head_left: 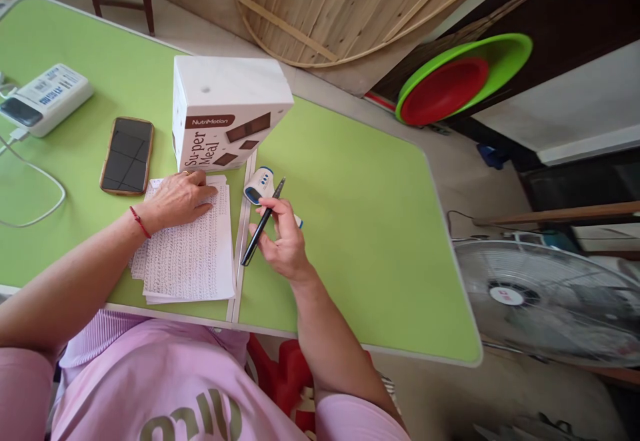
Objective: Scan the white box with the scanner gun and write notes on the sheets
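Observation:
My left hand lies with its fingers stretched out across the top of a stack of paper sheets, which are covered in rows of handwriting. Between the fingers of my right hand is a black pen, held slanted above the table just right of the papers. A white and blue thermometer-like device lies behind the pen, partly hidden by my right hand. Just beyond the papers stands a white box printed "NutriMotion Super Meal".
The green folding table has a seam beside the papers. A phone lies to the left, near a white power bank with a cable. A large fan stands off the right edge; basins lean behind.

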{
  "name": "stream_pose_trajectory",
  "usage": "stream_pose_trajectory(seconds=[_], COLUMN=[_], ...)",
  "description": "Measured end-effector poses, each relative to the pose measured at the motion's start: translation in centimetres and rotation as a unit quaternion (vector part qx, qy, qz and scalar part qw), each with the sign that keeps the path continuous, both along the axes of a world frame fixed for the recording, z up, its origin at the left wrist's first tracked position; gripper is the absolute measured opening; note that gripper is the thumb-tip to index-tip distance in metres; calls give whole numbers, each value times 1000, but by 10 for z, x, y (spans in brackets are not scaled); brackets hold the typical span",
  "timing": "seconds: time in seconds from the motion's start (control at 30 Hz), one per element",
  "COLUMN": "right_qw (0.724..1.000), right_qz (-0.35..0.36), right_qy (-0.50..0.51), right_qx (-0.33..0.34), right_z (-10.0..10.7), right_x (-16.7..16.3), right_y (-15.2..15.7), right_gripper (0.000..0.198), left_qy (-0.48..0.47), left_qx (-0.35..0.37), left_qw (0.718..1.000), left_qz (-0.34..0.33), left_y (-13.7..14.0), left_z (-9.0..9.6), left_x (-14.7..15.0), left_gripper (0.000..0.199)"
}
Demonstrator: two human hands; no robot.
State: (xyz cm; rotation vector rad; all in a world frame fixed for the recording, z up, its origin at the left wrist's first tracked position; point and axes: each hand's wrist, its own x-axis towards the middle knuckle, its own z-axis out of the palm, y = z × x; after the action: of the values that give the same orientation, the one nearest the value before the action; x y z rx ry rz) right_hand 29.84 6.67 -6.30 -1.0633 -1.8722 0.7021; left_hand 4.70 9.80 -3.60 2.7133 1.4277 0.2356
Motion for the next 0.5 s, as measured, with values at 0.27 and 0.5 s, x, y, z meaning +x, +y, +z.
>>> stream_pose_trajectory(seconds=[0.27,0.5], right_qw=[985,972], right_qz=[-38,-87], right_qy=[135,142], right_qx=[-95,-164], right_z=[1,-8], right_x=[-28,-33], right_y=[-18,-5], right_gripper=[43,16], left_qy=[-50,-55], left_qx=[5,-17], left_qw=[998,998], left_qz=[-44,-27], left_y=[-4,-5], left_z=[-10,-8], left_x=[7,11], left_gripper=[40,41])
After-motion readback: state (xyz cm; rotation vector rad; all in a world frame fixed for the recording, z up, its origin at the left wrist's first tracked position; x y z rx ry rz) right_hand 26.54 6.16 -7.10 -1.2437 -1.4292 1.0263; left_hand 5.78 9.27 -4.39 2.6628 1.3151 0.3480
